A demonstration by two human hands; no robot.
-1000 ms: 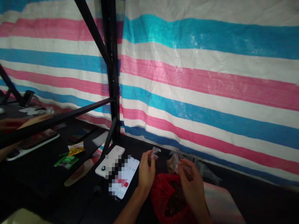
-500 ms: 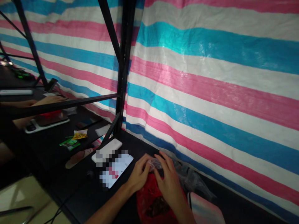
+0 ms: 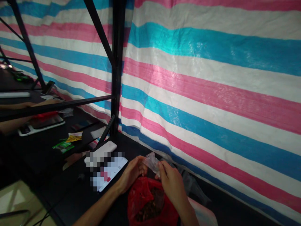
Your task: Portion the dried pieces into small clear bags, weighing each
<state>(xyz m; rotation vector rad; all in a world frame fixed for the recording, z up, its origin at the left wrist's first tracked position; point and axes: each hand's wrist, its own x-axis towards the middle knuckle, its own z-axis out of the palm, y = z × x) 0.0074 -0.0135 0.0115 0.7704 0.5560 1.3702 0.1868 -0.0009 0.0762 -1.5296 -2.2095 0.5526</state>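
Note:
Between my two hands is a small clear plastic bag (image 3: 152, 162), held above the far side of a red plastic bag. My left hand (image 3: 134, 172) has its fingers curled and closed on the clear bag's left side. My right hand (image 3: 171, 179) pinches its right side between thumb and fingers. Below them the red plastic bag (image 3: 138, 196) stands with its mouth spread, and small dark brown pieces (image 3: 149, 211) lie inside; what they are I cannot make out. More crumpled clear plastic bags (image 3: 194, 185) lie behind my right hand.
Left of my hands, a phone with a lit screen (image 3: 111, 172) and a white power bank (image 3: 103, 152) lie on the black table (image 3: 72, 201). A black metal frame (image 3: 115, 72) divides this table from another, where a co-worker's arm (image 3: 16, 124) reaches over a white scale (image 3: 42, 128). Striped sheeting (image 3: 199, 94) hangs behind.
My hands have closed on the clear bag and lifted it slightly, drawing it out between them. The red bag's opening shows more. The whole view has shifted a little.

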